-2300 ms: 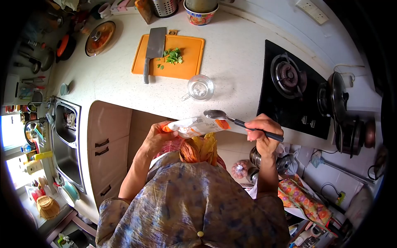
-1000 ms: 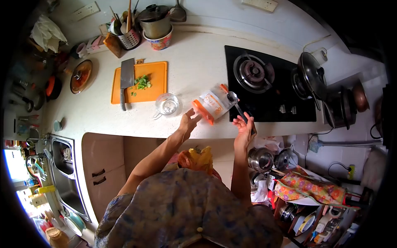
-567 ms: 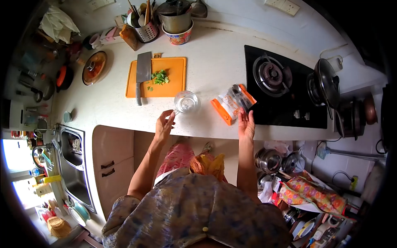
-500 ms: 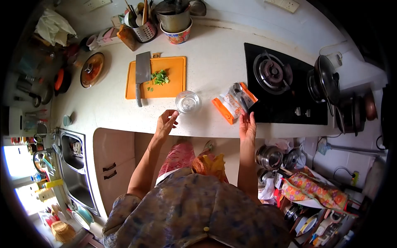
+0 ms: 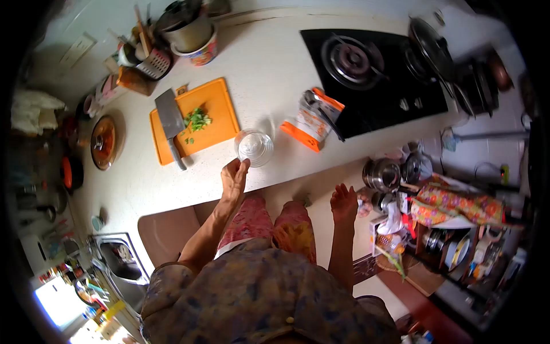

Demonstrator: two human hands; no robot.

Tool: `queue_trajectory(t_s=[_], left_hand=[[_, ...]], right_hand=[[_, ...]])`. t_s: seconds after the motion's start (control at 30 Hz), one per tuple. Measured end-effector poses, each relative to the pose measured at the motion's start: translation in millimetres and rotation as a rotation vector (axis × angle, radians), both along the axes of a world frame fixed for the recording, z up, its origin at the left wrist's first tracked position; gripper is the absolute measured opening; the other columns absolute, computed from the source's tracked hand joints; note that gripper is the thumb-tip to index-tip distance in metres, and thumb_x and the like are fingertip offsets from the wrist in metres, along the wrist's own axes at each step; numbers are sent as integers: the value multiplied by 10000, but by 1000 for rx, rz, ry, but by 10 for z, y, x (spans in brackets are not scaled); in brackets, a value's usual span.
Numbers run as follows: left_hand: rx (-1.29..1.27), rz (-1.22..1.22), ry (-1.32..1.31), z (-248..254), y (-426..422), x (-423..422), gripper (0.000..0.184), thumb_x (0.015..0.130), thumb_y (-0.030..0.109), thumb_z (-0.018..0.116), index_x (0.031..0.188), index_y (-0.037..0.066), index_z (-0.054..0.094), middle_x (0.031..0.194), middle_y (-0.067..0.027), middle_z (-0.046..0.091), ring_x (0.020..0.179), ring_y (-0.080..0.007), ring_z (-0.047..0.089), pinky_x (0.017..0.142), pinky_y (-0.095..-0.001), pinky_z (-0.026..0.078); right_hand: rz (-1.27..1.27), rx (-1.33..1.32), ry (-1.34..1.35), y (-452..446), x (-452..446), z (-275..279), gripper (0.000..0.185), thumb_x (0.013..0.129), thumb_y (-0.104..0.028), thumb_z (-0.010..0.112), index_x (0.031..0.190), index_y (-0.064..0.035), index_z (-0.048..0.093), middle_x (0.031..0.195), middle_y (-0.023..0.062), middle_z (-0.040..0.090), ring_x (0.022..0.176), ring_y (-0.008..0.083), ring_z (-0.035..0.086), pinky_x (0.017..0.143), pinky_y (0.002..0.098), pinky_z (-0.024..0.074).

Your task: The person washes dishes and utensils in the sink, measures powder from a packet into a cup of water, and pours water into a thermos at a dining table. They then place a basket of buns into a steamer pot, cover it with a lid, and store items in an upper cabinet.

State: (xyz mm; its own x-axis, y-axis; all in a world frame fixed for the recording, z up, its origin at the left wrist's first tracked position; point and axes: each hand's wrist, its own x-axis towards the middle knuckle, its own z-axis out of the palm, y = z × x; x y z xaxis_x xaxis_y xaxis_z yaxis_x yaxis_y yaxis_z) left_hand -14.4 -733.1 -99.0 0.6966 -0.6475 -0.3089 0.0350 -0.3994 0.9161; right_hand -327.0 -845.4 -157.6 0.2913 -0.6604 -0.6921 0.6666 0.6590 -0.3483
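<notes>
pinching the glass mug (image 5: 254, 148) by its handle in the grip of the left hand (image 5: 234, 176), at or just above the counter (image 5: 269, 69), cannot tell which. holding the right hand (image 5: 344, 203) free, fingers loosely spread, off the counter's front edge. looks finished with cutting the greens (image 5: 197, 119), heaped on the orange board (image 5: 220, 123) beside the cleaver (image 5: 169, 114), and with the spoon (image 5: 328, 117), laid across the packet (image 5: 303, 127); cannot tell what remains. seems clear inside the mug, perhaps with water; cannot see inside the packet or lidded pot (image 5: 193, 37).
</notes>
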Motion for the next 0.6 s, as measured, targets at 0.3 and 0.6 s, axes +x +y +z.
queue_trajectory(t_s=[0.3, 0.6], left_hand=[[-276, -343, 198, 469, -633, -1300, 286, 895, 268, 529, 707, 52, 538, 666, 57, 473, 613, -35, 363, 542, -217, 287], [-164, -766, 608, 453, -997, -3809, 359, 932, 312, 447, 629, 129, 383, 553, 37, 313, 490, -83, 289, 497, -247, 287]], right_hand=[[-286, -24, 82, 627, -1169, 184, 271, 872, -296, 521, 966, -45, 560, 828, 106, 608, 660, 184, 555, 577, 289, 471], [-699, 8, 297, 1826, -3293, 314, 276, 867, -276, 534, 998, -33, 527, 846, 121, 613, 678, 184, 566, 587, 291, 473]])
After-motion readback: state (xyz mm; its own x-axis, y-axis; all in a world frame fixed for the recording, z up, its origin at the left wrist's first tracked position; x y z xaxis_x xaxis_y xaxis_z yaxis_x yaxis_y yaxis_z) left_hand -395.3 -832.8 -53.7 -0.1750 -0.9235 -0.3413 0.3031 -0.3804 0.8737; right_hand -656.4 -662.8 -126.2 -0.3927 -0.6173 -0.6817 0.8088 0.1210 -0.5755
